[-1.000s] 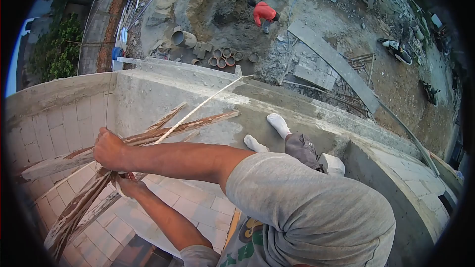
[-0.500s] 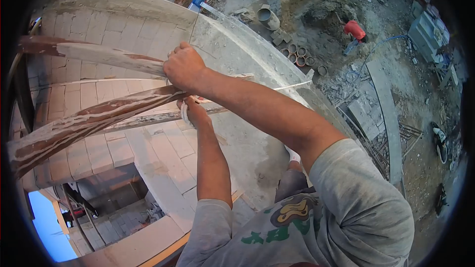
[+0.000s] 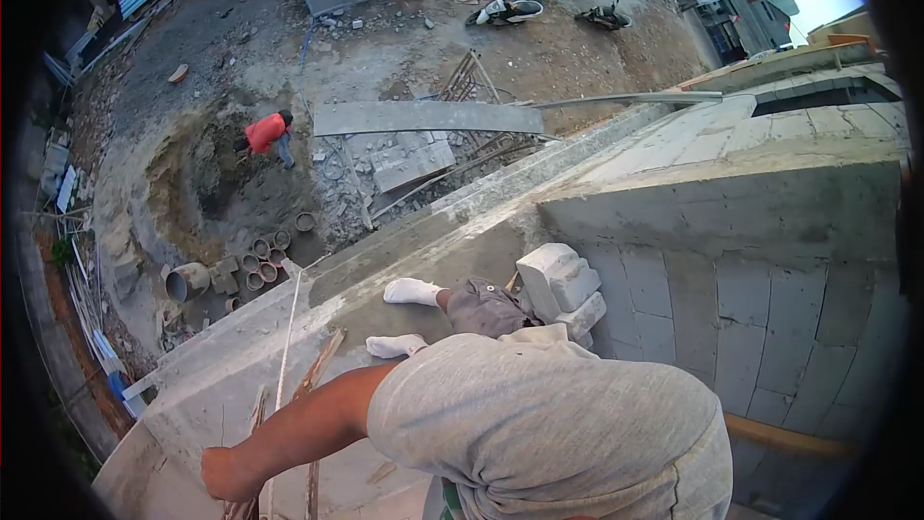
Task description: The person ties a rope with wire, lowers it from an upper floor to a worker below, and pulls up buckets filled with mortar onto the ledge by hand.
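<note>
My right hand (image 3: 229, 474) is at the lower left, closed in a fist around a weathered wooden plank (image 3: 257, 416). The end of the plank juts past my hand, and its lower part leaves the frame below. Beside it lies a second narrow wooden strip (image 3: 319, 371), not touched by my fist. A thin white rope (image 3: 289, 327) runs between the two pieces, over the concrete ledge. My left hand is outside the picture.
My socked feet (image 3: 414, 292) rest on the concrete ledge (image 3: 462, 255), close to its drop-off. Pale blocks (image 3: 558, 284) are stacked by my knee, near a block wall (image 3: 741, 299). Far below, a person in red (image 3: 265, 133) bends at a sand pile near several buckets (image 3: 260, 260).
My view has swung right, toward the ground below and the block wall. My left hand has left the picture. My right hand now appears at the lower left, still closed on wood.
</note>
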Motion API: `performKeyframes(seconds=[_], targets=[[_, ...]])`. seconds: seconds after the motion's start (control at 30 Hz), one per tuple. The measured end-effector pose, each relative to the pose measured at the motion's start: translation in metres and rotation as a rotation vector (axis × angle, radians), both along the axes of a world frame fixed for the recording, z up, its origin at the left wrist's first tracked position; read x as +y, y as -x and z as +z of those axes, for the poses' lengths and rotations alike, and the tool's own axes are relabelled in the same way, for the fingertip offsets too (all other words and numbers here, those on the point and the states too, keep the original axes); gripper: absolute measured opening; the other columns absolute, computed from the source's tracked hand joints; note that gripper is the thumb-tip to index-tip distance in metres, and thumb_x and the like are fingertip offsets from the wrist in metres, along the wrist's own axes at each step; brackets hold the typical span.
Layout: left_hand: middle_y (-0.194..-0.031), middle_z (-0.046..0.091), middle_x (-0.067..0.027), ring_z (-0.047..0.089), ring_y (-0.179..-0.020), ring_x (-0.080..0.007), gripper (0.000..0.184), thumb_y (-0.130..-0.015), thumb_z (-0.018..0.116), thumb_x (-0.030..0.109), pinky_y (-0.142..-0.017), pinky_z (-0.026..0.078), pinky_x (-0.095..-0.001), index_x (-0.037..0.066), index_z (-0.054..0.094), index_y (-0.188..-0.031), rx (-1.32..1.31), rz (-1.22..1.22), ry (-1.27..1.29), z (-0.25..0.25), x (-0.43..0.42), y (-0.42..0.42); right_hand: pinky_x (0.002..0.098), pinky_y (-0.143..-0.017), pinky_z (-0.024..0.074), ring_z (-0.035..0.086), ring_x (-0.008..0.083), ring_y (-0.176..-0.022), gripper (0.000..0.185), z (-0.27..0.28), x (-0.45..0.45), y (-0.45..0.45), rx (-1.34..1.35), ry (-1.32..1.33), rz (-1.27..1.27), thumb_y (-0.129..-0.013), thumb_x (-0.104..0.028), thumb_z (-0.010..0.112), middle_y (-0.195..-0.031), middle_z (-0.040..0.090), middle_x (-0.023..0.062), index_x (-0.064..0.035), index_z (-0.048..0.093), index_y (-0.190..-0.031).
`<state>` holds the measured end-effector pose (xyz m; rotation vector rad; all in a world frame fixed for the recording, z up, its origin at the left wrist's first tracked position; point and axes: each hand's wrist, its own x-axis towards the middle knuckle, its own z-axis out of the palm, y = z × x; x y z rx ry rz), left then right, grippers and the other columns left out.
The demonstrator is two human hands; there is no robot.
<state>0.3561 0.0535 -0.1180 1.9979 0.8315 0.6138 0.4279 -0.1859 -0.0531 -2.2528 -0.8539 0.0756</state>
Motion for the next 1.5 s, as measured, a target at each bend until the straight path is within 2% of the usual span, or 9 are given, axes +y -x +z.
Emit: performKeyframes(seconds=[0.27, 0.37, 0.63, 0.83, 0.93, 1.17, 1.27, 1.4, 1.5], targets=[[-0.116, 0.052, -0.0169, 0.054, -0.103, -0.0273, 0.028, -0.089, 0.044, 0.01, -0.086, 0.05, -0.0364, -0.004, 0.052, -0.112, -0.228, 0.013, 0.531, 0.055, 0.009, 0.027, 0.0433, -0.065, 0.051, 0.065, 0.0323, -0.075, 0.016, 0.063, 0.038, -0.059, 0.15, -0.295, -0.129, -0.06, -0.012, 0.061, -0.075, 0.066, 0.0137, -0.0118, 0.068, -0.075], [-0.118, 0.056, -0.0143, 0.052, -0.111, -0.026, 0.043, -0.088, 0.05, 0.027, -0.099, 0.038, -0.0399, -0.003, 0.052, -0.119, -0.317, -0.562, 0.61, 0.096, 0.028, 0.04, 0.0428, -0.061, 0.0504, 0.064, 0.0309, -0.077, 0.014, 0.135, 0.059, -0.065, -0.056, -0.311, 0.096, -0.067, -0.016, 0.06, -0.077, 0.066, 0.0089, -0.0154, 0.068, -0.079], [-0.109, 0.059, -0.0168, 0.058, -0.105, -0.0254, 0.059, -0.087, 0.058, 0.032, -0.092, 0.047, -0.0395, 0.002, 0.038, -0.134, -0.392, -0.527, 0.407, 0.166, 0.015, 0.019, 0.0424, -0.063, 0.0481, 0.063, 0.0289, -0.075, 0.01, 0.213, 0.146, -0.057, 0.196, -0.004, 0.623, -0.075, -0.015, 0.06, -0.081, 0.067, 0.0127, -0.0105, 0.069, -0.077], [-0.096, 0.061, -0.0103, 0.059, -0.098, -0.0239, 0.035, -0.093, 0.051, 0.037, -0.09, 0.048, -0.0387, 0.004, 0.052, -0.103, -0.555, -0.1, 0.543, 0.143, 0.017, 0.056, 0.0398, -0.073, 0.0467, 0.059, 0.03, -0.086, 0.015, 0.139, 0.081, -0.021, -0.443, -0.879, -0.074, -0.08, -0.019, 0.064, -0.093, 0.06, 0.0099, -0.0093, 0.064, -0.092], [-0.098, 0.062, -0.0123, 0.057, -0.104, -0.0275, 0.035, -0.094, 0.049, 0.042, -0.094, 0.044, -0.0411, 0.007, 0.054, -0.098, -0.519, -0.065, 0.715, 0.117, 0.025, 0.107, 0.0413, -0.074, 0.0458, 0.057, 0.0329, -0.085, 0.023, 0.063, 0.053, 0.025, -0.026, -0.864, -0.464, -0.083, -0.017, 0.061, -0.089, 0.059, 0.0162, 0.0004, 0.056, -0.097], [-0.13, 0.048, -0.0145, 0.042, -0.123, -0.0271, 0.056, -0.089, 0.058, 0.039, -0.101, 0.035, -0.0403, 0.007, 0.041, -0.132, 0.009, -0.359, 0.673, 0.083, -0.069, 0.189, 0.0279, -0.054, 0.0455, 0.055, 0.0152, -0.057, 0.034, 0.023, 0.093, 0.128, 1.36, -1.225, -0.162, -0.097, -0.035, 0.045, -0.069, 0.053, 0.0044, -0.0021, 0.056, -0.098], [-0.131, 0.046, -0.0178, 0.043, -0.123, -0.0257, 0.074, -0.088, 0.061, 0.027, -0.101, 0.035, -0.0362, 0.001, 0.02, -0.144, 0.284, -0.498, -0.049, 0.083, -0.068, 0.176, 0.0215, -0.04, 0.0273, 0.034, 0.0063, -0.044, 0.025, 0.004, 0.046, 0.098, 1.348, -1.102, -0.056, -0.097, -0.027, 0.045, -0.058, 0.041, -0.0033, -0.0052, 0.057, -0.095], [-0.131, 0.044, -0.0099, 0.044, -0.116, -0.0178, 0.074, -0.085, 0.065, 0.029, -0.09, 0.039, -0.0309, 0.006, 0.025, -0.143, -0.065, -0.126, 0.417, 0.045, -0.015, 0.11, 0.0237, -0.042, 0.0281, 0.038, 0.0058, -0.047, 0.024, 0.012, -0.014, 0.05, 1.057, -0.772, 0.031, -0.092, -0.023, 0.049, -0.056, 0.047, -0.0021, -0.0038, 0.063, -0.089], [-0.115, 0.053, -0.0063, 0.05, -0.096, -0.0125, 0.054, -0.08, 0.07, 0.019, -0.078, 0.041, -0.027, 0.004, 0.044, -0.126, -0.209, -0.358, 0.439, 0.029, 0.002, 0.051, 0.022, -0.043, 0.0282, 0.037, 0.0046, -0.047, 0.022, 0.019, -0.053, 0.047, 1.046, -0.579, 0.132, -0.093, -0.023, 0.049, -0.057, 0.045, -0.0035, -0.0054, 0.063, -0.094]])
